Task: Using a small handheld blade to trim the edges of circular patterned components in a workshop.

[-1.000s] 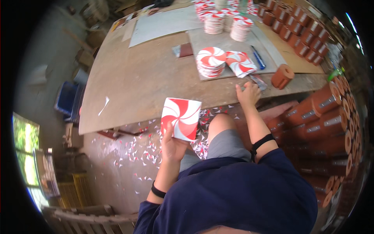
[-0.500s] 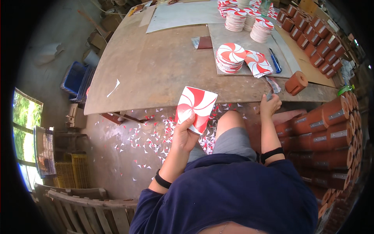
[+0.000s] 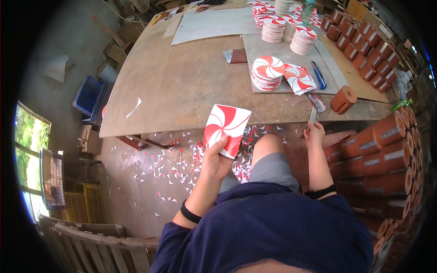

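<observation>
Held off the desk (image 3: 182, 91) edge only by the left hand (image 3: 216, 159), the pinwheel sheet (image 3: 226, 128) could bend or slip once the right hand's (image 3: 315, 133) small blade (image 3: 312, 115) meets it, nicking a thumb.

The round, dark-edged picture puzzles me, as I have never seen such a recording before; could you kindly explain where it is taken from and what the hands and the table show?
The picture comes from a wide fisheye camera worn on a person's head, looking down, so straight edges bend and the corners go black. There is no machine: a seated person in a dark blue top works with bare hands. The left hand holds a stack of square sheets printed with a red and white swirl. The right hand holds a small slim tool at the edge of the wooden table. On the table lie round piles of swirl discs, more square sheets, a blue cutter and a brown tape roll. Many brown rolls are stacked on the right, and paper scraps litter the floor.
</observation>
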The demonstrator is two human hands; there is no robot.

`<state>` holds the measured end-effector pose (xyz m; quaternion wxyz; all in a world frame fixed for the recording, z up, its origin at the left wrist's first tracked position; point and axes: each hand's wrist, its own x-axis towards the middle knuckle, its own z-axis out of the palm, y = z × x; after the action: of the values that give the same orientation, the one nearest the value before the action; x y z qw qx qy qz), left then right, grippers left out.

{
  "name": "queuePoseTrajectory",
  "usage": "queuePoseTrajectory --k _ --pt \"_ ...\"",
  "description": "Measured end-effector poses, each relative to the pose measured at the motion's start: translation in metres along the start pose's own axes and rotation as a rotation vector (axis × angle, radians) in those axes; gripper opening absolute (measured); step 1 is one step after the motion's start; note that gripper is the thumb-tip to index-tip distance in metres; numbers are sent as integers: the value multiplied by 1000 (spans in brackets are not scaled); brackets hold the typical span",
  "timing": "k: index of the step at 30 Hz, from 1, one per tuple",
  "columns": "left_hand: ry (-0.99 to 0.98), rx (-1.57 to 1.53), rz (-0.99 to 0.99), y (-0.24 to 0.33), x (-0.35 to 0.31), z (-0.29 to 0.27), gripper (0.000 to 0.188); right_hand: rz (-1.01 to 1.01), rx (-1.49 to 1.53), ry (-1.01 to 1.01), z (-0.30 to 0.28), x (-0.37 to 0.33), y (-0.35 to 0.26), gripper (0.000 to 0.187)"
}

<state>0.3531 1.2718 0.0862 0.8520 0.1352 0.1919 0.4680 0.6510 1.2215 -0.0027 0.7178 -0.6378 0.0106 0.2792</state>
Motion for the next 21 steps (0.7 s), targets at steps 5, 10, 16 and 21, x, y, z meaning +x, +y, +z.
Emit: queuePoseTrajectory --k 5,10,16,21 --pt "18 -82 -98 6 4 19 29 -158 101 -169 24 -56 -20 13" --pt "67 -221 -148 8 -3 38 25 -765 -102 -518 53 -130 -57 12" --pt "37 -348 -233 4 -11 45 24 -1325 -258 -639 63 -166 -73 14" --pt "67 -365 -233 1 -14 44 19 -1608 -210 -712 72 -171 -72 26"
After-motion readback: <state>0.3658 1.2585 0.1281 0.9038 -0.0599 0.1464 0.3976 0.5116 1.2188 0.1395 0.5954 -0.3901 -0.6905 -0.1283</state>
